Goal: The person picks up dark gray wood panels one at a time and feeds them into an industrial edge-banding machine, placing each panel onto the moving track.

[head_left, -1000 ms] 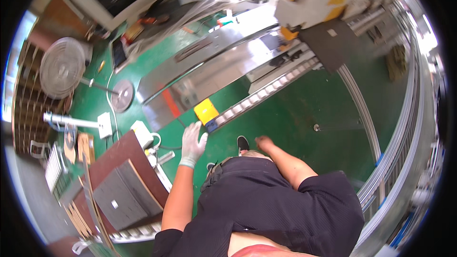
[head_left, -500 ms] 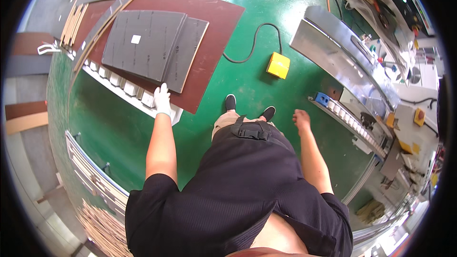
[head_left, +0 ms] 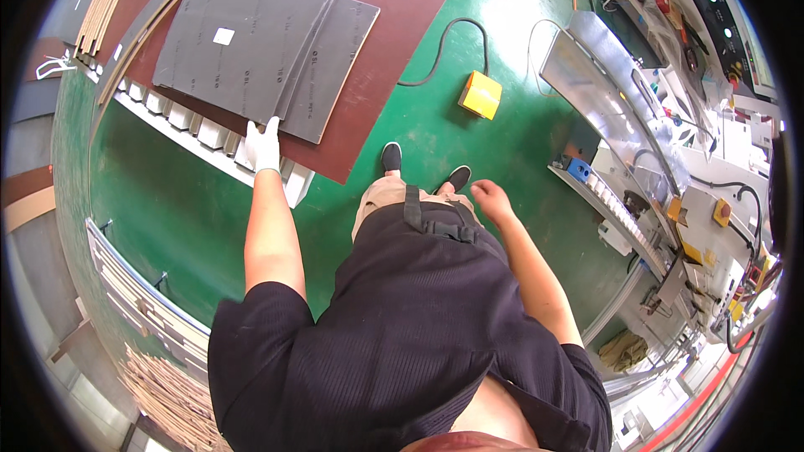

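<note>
While the left hand (head_left: 263, 146), fingers parted, meets the panel (head_left: 251, 59) at ten o'clock, the half-curled right hand (head_left: 492, 201) should steady it.

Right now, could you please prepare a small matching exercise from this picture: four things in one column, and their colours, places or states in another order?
1. Left hand
2. Right hand
3. Boards
4. Cabled box

A. yellow, on the green floor
B. bare, apart from the boards
C. grey, on a brown sheet
D. gloved, at the boards' edge

Pairs: 1-D, 2-B, 3-C, 4-A
</note>
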A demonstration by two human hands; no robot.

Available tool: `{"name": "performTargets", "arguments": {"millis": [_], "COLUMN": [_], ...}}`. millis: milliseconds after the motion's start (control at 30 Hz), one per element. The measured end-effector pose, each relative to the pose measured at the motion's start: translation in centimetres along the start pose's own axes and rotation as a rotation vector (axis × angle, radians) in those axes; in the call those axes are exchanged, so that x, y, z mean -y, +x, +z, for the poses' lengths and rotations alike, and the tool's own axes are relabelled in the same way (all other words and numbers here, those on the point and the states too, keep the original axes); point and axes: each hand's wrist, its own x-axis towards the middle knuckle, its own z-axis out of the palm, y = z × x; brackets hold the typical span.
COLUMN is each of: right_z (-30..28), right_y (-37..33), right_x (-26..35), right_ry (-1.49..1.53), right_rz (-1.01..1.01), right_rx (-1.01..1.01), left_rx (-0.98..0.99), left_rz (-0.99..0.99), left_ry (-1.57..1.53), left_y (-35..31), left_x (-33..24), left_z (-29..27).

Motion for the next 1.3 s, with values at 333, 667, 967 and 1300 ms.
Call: {"name": "performTargets", "arguments": {"millis": [333, 667, 967, 1300], "right_z": [-1.4, 2.5, 4.2, 8.6], "right_y": [-2.2, 1.3, 4.4, 11.4], "right_x": [-0.9, 0.8, 5.7, 22.3], "right_ry": [0.633, 0.282, 0.297, -0.202], "right_rz": [0.38, 0.197, 0.105, -0.764], "right_rx": [-0.077, 0.084, 0.205, -0.052], "left_rx": [0.141, 0.616, 0.359, 0.149], "left_rz": [-0.512, -0.355, -0.664, -0.705], "left_ry": [-1.004, -0.962, -1.655, -1.341], "left_y": [8.5, -3.3, -12.5, -13.5], "left_x": [7.7, 7.9, 9.7, 11.3], "left_z": [0.1, 0.0, -2.6, -3.5]}}
